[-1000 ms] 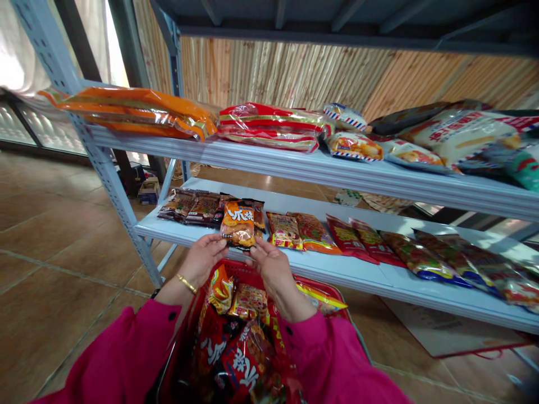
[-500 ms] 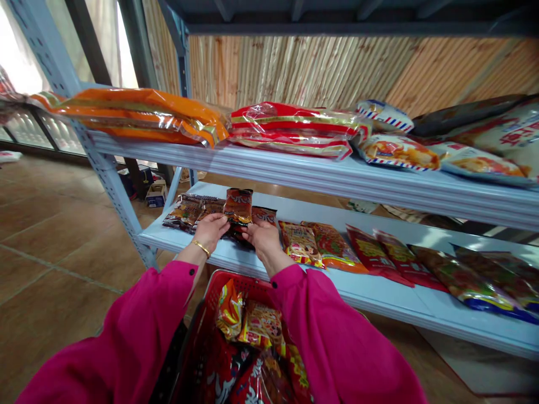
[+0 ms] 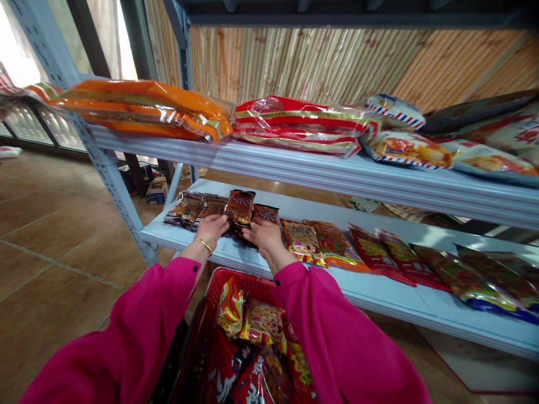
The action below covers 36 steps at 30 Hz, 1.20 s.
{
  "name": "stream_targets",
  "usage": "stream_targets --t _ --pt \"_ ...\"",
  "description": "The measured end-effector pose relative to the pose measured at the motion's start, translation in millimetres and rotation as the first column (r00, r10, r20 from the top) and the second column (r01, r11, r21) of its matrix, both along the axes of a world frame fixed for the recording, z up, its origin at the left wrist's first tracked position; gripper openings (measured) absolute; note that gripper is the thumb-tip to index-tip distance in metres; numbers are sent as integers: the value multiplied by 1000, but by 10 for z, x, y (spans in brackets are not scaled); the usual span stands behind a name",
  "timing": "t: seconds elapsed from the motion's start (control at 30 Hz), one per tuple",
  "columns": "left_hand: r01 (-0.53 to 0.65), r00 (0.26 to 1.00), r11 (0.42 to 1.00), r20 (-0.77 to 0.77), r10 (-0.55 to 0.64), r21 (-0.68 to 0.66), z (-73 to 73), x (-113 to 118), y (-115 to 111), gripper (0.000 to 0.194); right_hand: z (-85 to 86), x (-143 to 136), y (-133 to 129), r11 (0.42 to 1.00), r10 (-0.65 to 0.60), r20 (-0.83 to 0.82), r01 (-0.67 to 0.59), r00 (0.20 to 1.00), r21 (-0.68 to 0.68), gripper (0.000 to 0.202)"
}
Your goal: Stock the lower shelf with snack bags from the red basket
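A small brown snack packet (image 3: 240, 206) with dark ends lies over other packets on the lower shelf. My left hand (image 3: 213, 229) pinches its lower left corner; a gold bracelet circles that wrist. At the lower right corner, my right hand (image 3: 264, 234) has its fingers closed on the packet's dark edge, with the fingertips partly hidden. A similar brown packet (image 3: 267, 214) shows just behind my right hand. To the left lie brown snack packets (image 3: 185, 209) in clear-fronted wrapping. Below my forearms stands a red basket (image 3: 219, 276) holding several bagged snacks (image 3: 263, 321).
Along the lower shelf (image 3: 332, 210), yellow-and-red packets (image 3: 302, 241), red packets (image 3: 381, 252) and dark packets (image 3: 457, 275) continue rightward. Large orange bags (image 3: 143, 109) and red bags (image 3: 298, 123) lie on the shelf above. A blue upright post (image 3: 113, 179) stands at left.
The brown packet has settled slightly lower onto the others, and its front faces up more. Both hands stay at its lower corners. The view has shifted slightly.
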<state>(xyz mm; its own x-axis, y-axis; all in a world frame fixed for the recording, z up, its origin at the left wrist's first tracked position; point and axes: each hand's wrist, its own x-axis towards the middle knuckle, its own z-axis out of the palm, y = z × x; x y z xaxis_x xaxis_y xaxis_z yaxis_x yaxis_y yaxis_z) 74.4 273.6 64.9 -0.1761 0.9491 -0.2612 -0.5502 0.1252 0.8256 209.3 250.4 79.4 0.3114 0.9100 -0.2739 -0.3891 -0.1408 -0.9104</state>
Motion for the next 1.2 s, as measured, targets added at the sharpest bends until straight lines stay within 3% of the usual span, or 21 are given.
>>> stream_targets --t 0.4,0.6,0.73,0.93,1.2 --pt "-1 999 1000 -37 0 -30 -43 19 -136 22 82 43 -338 998 -33 30 31 999 48 32" --pt "32 993 997 -109 -39 -69 63 56 -138 27 125 103 -427 997 -25 64 20 998 70 28" --pt "7 993 997 -120 -16 -73 100 73 -212 27 57 196 -582 998 2 81 -8 997 66 21" --pt "23 992 997 -124 -33 -76 -120 131 -671 20 -208 371 -922 1000 -14 103 16 995 -15 18" --pt "219 966 967 -113 -234 -132 -387 166 -1468 1 -593 748 -1445 995 62 261 -40 963 -88 23"
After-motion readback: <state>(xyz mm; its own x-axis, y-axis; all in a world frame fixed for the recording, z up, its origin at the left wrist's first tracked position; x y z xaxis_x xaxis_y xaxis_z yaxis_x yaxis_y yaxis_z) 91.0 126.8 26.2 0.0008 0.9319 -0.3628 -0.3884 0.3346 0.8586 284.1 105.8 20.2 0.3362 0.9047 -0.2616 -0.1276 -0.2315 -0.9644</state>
